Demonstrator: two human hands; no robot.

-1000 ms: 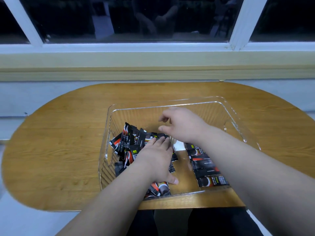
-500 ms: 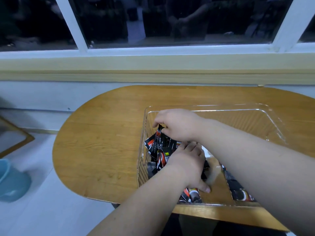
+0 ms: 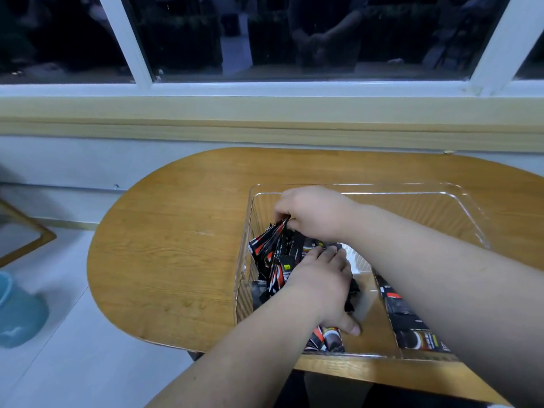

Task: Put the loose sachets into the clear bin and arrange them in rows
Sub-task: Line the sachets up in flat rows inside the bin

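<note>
Tabletop [image 3: 176,260] bin [image 3: 397,188]: right hand [image 3: 318,216] pinches sachets [image 3: 270,245].

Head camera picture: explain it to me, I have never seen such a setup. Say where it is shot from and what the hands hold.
There is no machine here. A person wears a camera on the head, so the one picture looks down along both forearms. On the wooden table stands a clear bin. At its left end lies a heap of black sachets; along its right side a flat row of sachets. The right hand reaches across and pinches the tops of some sachets in the heap. The left hand rests flat on the heap, fingers straight, gripping nothing.
</note>
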